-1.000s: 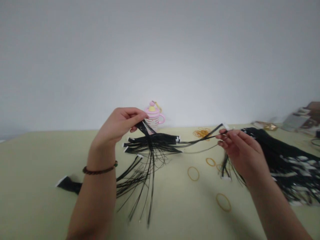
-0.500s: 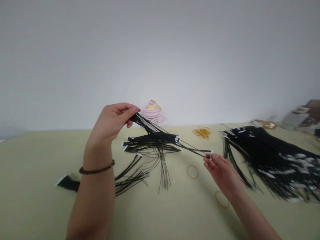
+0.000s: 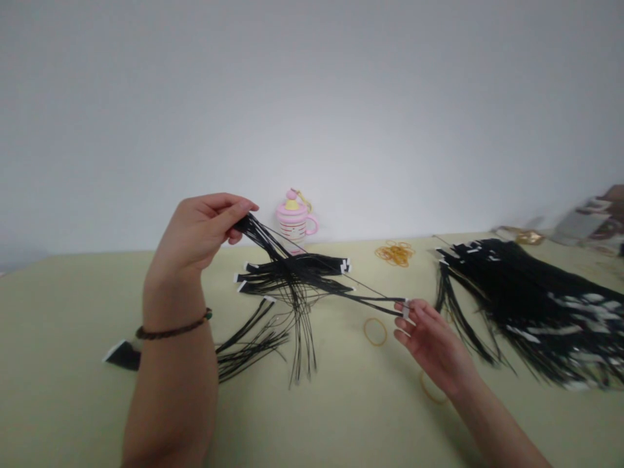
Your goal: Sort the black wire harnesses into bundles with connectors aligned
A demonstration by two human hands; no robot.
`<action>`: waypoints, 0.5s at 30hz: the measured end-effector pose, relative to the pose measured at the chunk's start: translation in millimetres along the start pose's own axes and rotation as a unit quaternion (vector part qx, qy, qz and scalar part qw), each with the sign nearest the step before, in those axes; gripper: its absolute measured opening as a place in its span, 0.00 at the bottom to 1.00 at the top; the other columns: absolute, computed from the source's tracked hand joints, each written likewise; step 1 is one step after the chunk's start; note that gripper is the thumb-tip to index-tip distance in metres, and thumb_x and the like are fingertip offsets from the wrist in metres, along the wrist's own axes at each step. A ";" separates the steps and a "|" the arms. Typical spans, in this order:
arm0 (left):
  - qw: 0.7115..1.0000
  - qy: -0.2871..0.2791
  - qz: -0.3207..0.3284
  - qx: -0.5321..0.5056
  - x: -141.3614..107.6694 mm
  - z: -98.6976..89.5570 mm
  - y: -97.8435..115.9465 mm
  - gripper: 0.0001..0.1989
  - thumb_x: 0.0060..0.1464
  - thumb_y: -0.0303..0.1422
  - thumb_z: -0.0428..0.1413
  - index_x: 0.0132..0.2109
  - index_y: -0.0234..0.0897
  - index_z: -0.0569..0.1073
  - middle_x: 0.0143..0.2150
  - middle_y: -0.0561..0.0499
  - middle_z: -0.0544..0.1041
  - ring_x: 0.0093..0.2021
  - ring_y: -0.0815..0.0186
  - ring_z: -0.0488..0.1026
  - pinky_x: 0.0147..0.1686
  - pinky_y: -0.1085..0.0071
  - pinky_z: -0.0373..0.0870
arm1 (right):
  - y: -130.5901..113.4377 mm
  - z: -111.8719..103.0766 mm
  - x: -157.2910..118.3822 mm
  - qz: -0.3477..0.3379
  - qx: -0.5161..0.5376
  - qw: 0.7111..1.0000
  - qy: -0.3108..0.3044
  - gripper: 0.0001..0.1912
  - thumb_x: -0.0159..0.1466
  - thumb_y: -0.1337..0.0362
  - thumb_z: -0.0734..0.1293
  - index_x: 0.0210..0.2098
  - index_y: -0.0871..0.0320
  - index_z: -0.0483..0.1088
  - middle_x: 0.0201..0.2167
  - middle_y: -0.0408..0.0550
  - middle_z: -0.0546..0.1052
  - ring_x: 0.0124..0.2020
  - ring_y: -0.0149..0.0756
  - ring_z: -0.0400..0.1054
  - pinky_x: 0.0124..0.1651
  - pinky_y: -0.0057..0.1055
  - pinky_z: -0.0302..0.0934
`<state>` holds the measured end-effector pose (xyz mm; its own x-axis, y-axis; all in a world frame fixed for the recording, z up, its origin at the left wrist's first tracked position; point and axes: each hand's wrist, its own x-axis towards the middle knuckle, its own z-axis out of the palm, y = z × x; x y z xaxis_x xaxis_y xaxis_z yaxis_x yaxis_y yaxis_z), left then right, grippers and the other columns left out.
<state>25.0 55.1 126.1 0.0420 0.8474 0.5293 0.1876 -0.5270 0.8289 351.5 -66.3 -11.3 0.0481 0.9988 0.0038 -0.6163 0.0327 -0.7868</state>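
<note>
My left hand (image 3: 202,234) is raised at centre left, thumb and fingers pinched on a bundle of thin black wires (image 3: 266,242). The wires run slantwise down to the right, with loose ends hanging below the middle. At their far end sits a small white connector (image 3: 405,308), gripped in the fingertips of my right hand (image 3: 436,341). One thin wire stretches separately between the two hands. Beneath the held wires, several black wire bundles (image 3: 316,263) with white ends lie crosswise on the table. Another bundle (image 3: 253,344) lies partly hidden behind my left forearm.
A large pile of black wire bundles (image 3: 517,286) covers the right side of the table (image 3: 312,429). Yellow rubber bands (image 3: 394,253) lie heaped at the back. A single rubber band (image 3: 375,318) is left of my right hand. Against the wall stands a pink cup (image 3: 293,224).
My left hand has moved left, drawing the wires with it. The hanging wire ends have shifted left too. The white connector now shows more plainly at my right fingertips.
</note>
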 end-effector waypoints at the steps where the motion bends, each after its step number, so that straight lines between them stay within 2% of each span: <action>1: 1.000 -0.002 -0.001 0.004 0.2 -0.3 -0.4 0.08 0.46 0.42 0.60 0.32 0.45 0.77 0.19 0.56 0.67 0.18 0.75 0.57 0.17 0.74 0.48 | -0.3 0.5 -0.1 0.000 0.002 1.000 -0.005 0.08 0.53 0.62 0.72 0.29 0.55 0.69 0.36 0.43 0.77 0.29 0.28 0.69 0.33 0.26 0.65; 4: 1.000 -0.010 -0.004 0.011 -0.1 -0.6 0.0 0.09 0.45 0.42 0.60 0.32 0.45 0.77 0.19 0.56 0.67 0.19 0.75 0.57 0.17 0.74 0.48 | 0.5 2.6 -0.7 -0.015 -0.007 1.000 -0.007 0.09 0.55 0.62 0.71 0.30 0.55 0.66 0.33 0.44 0.78 0.23 0.25 0.68 0.29 0.23 0.64; 7: 1.000 -0.014 -0.005 0.021 -0.2 -0.1 0.2 0.09 0.44 0.43 0.60 0.32 0.44 0.77 0.20 0.56 0.68 0.19 0.75 0.57 0.18 0.74 0.49 | 2.1 5.1 -2.0 -0.017 -0.032 0.999 0.011 0.11 0.56 0.61 0.70 0.32 0.54 0.63 0.32 0.45 0.78 0.21 0.27 0.70 0.25 0.23 0.64; 12: 0.999 -0.022 -0.001 0.035 0.7 0.5 -1.4 0.09 0.45 0.43 0.60 0.32 0.45 0.77 0.20 0.56 0.68 0.19 0.74 0.57 0.18 0.74 0.49 | 2.2 7.2 -3.6 0.022 -0.052 0.998 0.011 0.15 0.55 0.60 0.71 0.33 0.54 0.59 0.35 0.49 0.79 0.30 0.39 0.75 0.23 0.25 0.66; 15: 0.999 -0.018 0.000 0.036 -0.3 0.5 -0.4 0.10 0.44 0.43 0.60 0.32 0.45 0.77 0.20 0.56 0.68 0.19 0.74 0.57 0.17 0.74 0.49 | 2.2 8.0 -3.9 0.041 -0.042 0.998 -0.009 0.12 0.57 0.60 0.69 0.33 0.54 0.60 0.32 0.47 0.78 0.34 0.39 0.75 0.27 0.28 0.68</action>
<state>25.3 55.1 125.5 0.0770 0.8500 0.5212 0.2571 -0.5220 0.8133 343.7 -69.8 -8.2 -0.0145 0.9985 -0.0519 -0.5497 -0.0513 -0.8338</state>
